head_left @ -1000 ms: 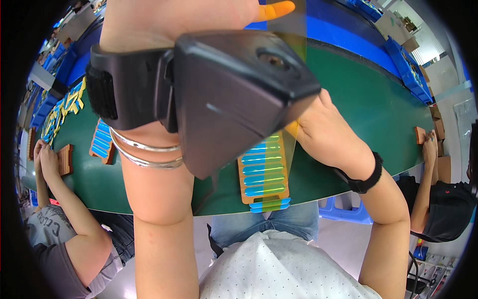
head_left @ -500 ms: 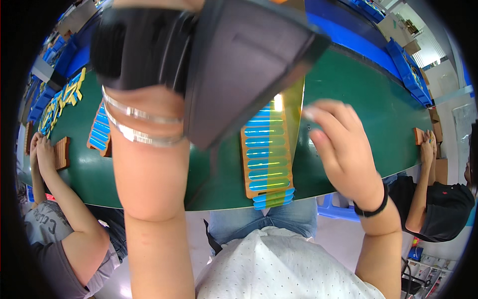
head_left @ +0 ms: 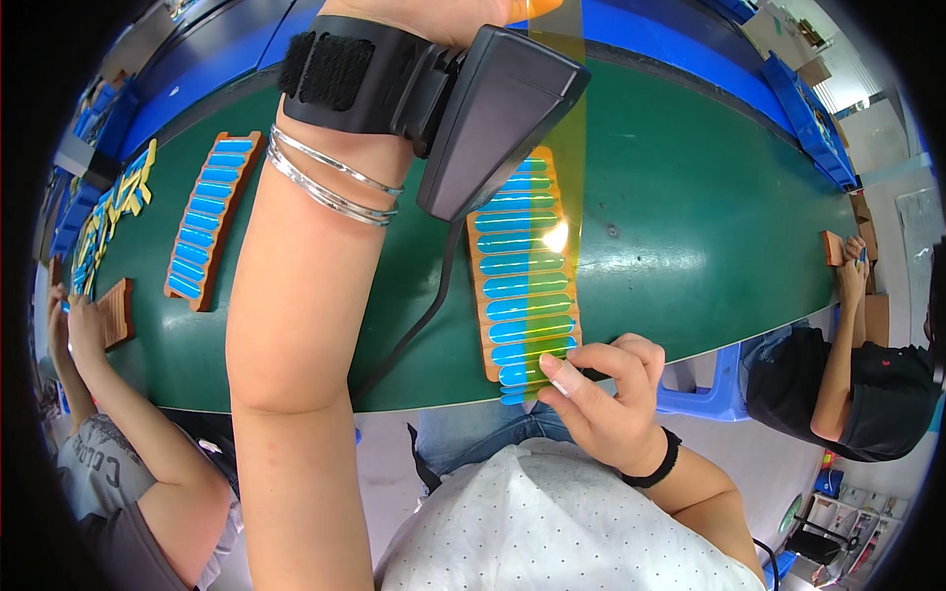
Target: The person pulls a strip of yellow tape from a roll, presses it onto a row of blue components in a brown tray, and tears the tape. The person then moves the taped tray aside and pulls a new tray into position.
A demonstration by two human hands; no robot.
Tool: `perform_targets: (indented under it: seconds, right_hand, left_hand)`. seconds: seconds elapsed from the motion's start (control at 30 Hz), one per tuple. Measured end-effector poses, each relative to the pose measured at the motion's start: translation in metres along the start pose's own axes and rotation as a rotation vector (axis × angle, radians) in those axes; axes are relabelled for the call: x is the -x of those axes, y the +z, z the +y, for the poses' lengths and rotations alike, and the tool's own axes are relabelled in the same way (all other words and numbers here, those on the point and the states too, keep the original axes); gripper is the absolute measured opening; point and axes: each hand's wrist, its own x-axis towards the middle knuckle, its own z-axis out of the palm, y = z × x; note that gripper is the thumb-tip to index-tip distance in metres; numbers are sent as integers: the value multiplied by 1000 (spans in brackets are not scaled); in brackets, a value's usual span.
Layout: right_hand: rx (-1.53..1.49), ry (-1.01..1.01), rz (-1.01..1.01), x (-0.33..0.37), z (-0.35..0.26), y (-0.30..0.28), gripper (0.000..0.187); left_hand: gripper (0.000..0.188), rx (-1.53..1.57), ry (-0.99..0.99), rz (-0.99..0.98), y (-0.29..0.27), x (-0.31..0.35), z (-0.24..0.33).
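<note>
A transparent yellow film strip (head_left: 552,108) stretches from the top of the view toward me. It lies along the right part of a brown slotted rack (head_left: 490,360) filled with rounded blue strips (head_left: 498,264). At the upper edge my left hand (head_left: 434,18) is partly cut off; a finger shows orange through the film and seems closed on its far end. My right hand (head_left: 616,399) pinches the film's near end between thumb and fingers, beside the last blue strips, which overhang the table edge. My left wrist carries a black device (head_left: 498,123) and silver bangles.
Another rack of blue strips (head_left: 207,212) lies left of my forearm. Beyond it is a pile of blue and yellow strips (head_left: 113,207). Co-workers' hands work at brown racks (head_left: 116,310) (head_left: 834,248) on both sides. A black cable (head_left: 434,305) crosses the green table (head_left: 690,246).
My right hand has come down from beside the rack and closed on the film's near end. My left hand has moved farther away, drawing the film over the rack.
</note>
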Motion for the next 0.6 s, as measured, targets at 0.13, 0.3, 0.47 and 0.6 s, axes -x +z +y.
perform_targets:
  seconds: [0.13,0.3,0.47,0.6]
  right_hand:
    - [6,-10,18,1,-2,2,51]
    - [-5,6,18,-1,-7,1,51]
    - [-11,7,10,-1,-8,0,52]
    - [-3,3,14,-1,-8,1,54]
  left_hand:
    - [46,-11,23,-42,1,3,4]
    - [53,12,-5,-53,1,6,9]
    - [61,29,-40,-94,4,11,9]
    - [67,-103,69,-74,26,29,4]
